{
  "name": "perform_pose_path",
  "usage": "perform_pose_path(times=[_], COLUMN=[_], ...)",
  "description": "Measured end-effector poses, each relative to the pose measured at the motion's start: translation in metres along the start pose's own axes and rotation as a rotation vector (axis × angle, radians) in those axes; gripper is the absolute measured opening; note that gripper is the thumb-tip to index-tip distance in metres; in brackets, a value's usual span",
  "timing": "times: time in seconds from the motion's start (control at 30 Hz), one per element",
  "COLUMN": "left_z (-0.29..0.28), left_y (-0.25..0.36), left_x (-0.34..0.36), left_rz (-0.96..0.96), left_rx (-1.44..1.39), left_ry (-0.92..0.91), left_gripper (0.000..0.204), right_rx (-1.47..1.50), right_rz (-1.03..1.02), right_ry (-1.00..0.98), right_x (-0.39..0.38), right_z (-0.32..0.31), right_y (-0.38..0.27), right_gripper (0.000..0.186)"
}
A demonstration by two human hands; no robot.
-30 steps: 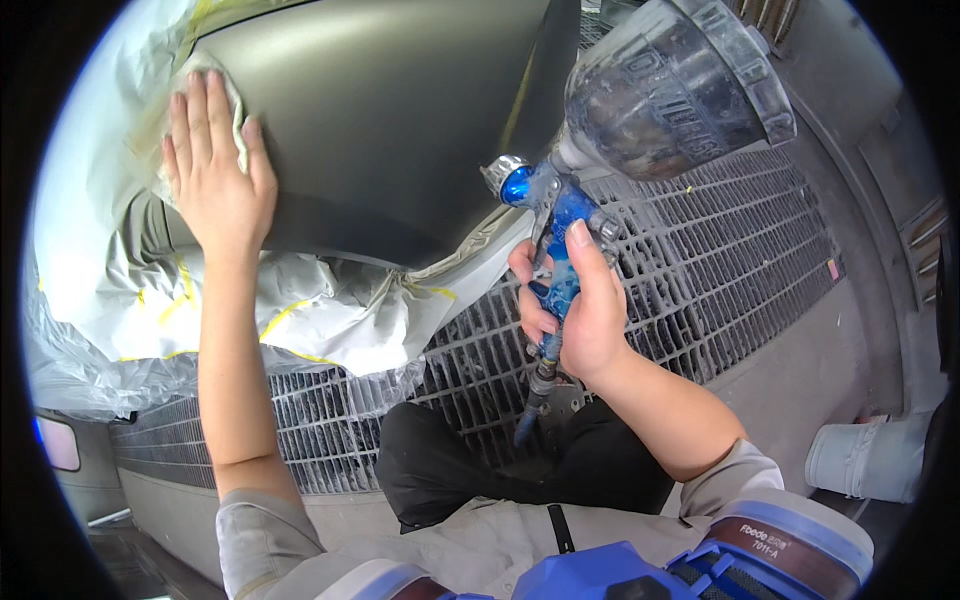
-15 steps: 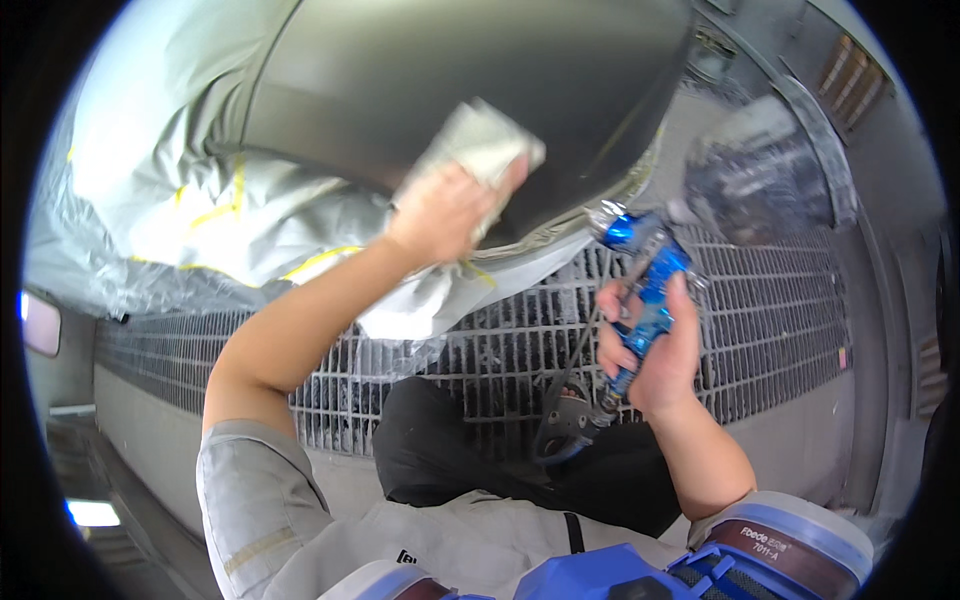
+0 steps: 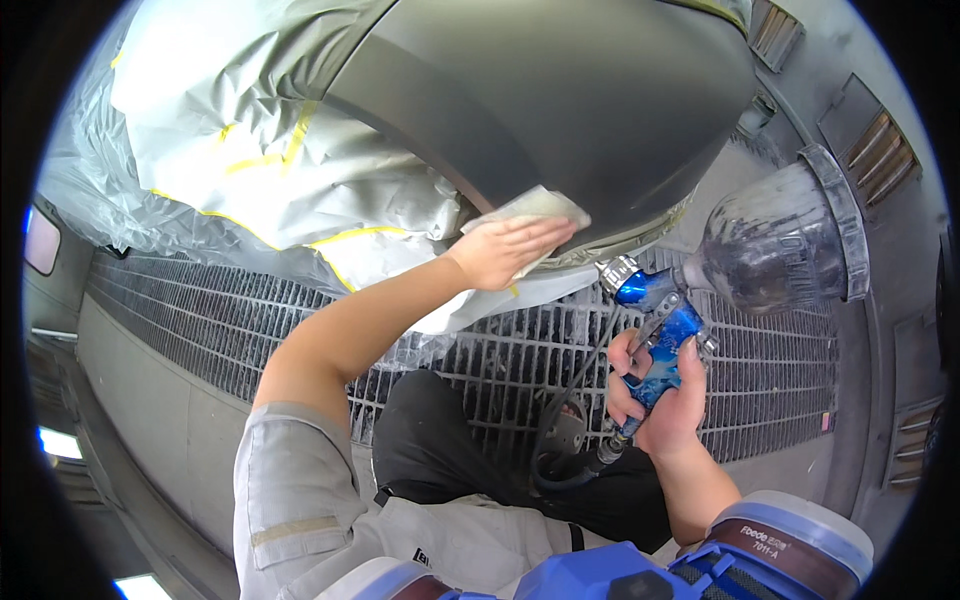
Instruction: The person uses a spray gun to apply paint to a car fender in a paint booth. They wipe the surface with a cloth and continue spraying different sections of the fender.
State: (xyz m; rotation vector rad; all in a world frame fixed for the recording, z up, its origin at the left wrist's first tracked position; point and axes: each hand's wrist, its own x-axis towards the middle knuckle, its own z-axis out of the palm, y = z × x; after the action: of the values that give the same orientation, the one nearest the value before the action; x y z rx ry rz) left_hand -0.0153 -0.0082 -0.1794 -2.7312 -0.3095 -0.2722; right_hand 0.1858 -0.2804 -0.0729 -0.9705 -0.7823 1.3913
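Observation:
My left hand (image 3: 505, 250) presses a pale wiping cloth (image 3: 530, 207) flat against the lower edge of a dark grey car panel (image 3: 560, 100). My right hand (image 3: 660, 395) grips the handle of a blue spray gun (image 3: 655, 320) held to the right of the panel, below its edge. The gun carries a clear plastic cup (image 3: 775, 240) tilted up to the right, and a dark hose (image 3: 565, 440) hangs from its handle.
Masking paper and plastic sheet with yellow tape (image 3: 270, 170) cover the body left of the panel. A metal floor grating (image 3: 760, 370) lies below. Booth wall vents (image 3: 870, 140) stand at the right. My dark trousers (image 3: 430, 440) and grey shirt fill the lower middle.
My left hand with the cloth has swept from the panel's left side across to its lower right edge. The spray gun has dropped and swung rightward, cup now tilted up again.

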Motion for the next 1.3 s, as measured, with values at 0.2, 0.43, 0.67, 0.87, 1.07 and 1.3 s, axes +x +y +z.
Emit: perform_pose_path(times=[0.2, 0.43, 0.67, 0.87, 1.07, 1.3], left_z=[-0.092, -0.080, 0.083, 0.085, -0.068, -0.129], left_y=[-0.077, -0.091, 0.026, 0.043, -0.023, -0.069], left_x=[-0.033, -0.031, -0.009, -0.003, 0.010, 0.036], left_rz=[-0.272, -0.388, -0.038, -0.087, -0.207, -0.450], left_rx=[0.264, 0.237, 0.219, -0.156, 0.291, 0.368], left_ry=[0.048, 0.721, 0.069, -0.510, 0.143, 0.796], left_gripper=[0.086, 0.075, 0.067, 0.061, 0.089, 0.067], right_rx=[-0.018, -0.061, 0.075, 0.102, 0.081, 0.157], right_rz=[0.017, 0.007, -0.013, -0.005, -0.008, -0.035], right_ry=[0.016, 0.044, 0.039, 0.114, 0.134, 0.189], right_x=[-0.009, -0.010, -0.017, -0.026, -0.018, -0.014], right_z=[-0.002, -0.004, -0.019, -0.027, -0.030, -0.035], right_y=[-0.002, -0.005, 0.000, -0.006, -0.007, -0.013], right_gripper=[0.073, 0.080, 0.067, 0.067, 0.067, 0.065])
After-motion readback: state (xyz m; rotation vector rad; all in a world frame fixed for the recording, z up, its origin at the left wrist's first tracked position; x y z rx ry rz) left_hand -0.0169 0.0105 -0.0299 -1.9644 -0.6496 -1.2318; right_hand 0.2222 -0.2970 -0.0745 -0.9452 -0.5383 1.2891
